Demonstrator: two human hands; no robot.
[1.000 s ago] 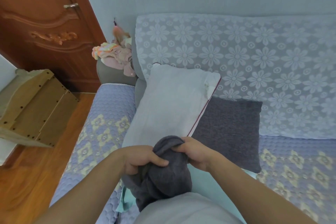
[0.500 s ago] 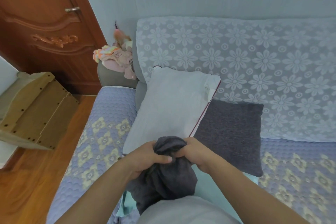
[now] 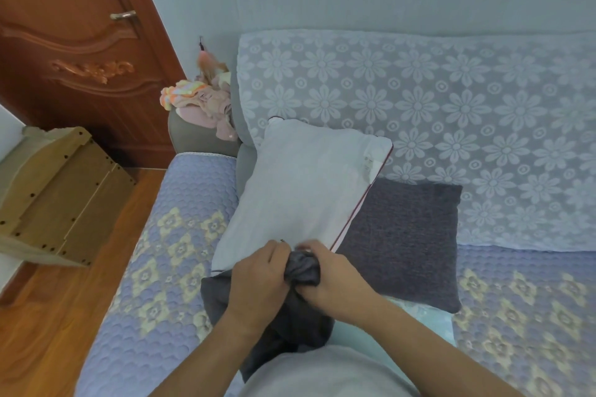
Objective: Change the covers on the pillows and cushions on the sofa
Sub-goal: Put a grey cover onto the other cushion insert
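Note:
A bare white pillow (image 3: 303,184) with a red-piped edge leans against the sofa back. Its near end lies just beyond my hands. Both hands grip a bunched dark grey cover (image 3: 303,267). My left hand (image 3: 258,280) holds the left side of the bunch, and my right hand (image 3: 332,277) holds the right side. The rest of the cover hangs down toward my lap. A dark grey cushion (image 3: 406,242) lies flat to the right of the pillow. A pale teal cloth (image 3: 419,319) shows under my right forearm.
The sofa (image 3: 167,267) has a lilac quilted seat cover and a flowered lace back. Crumpled pink and orange clothes (image 3: 200,100) sit on the left armrest. A wooden cabinet (image 3: 54,200) stands on the floor at left, before a brown door (image 3: 74,51).
My hands have moved forward with the bunched grey cover, up to the pillow's near end. The view has tilted down slightly.

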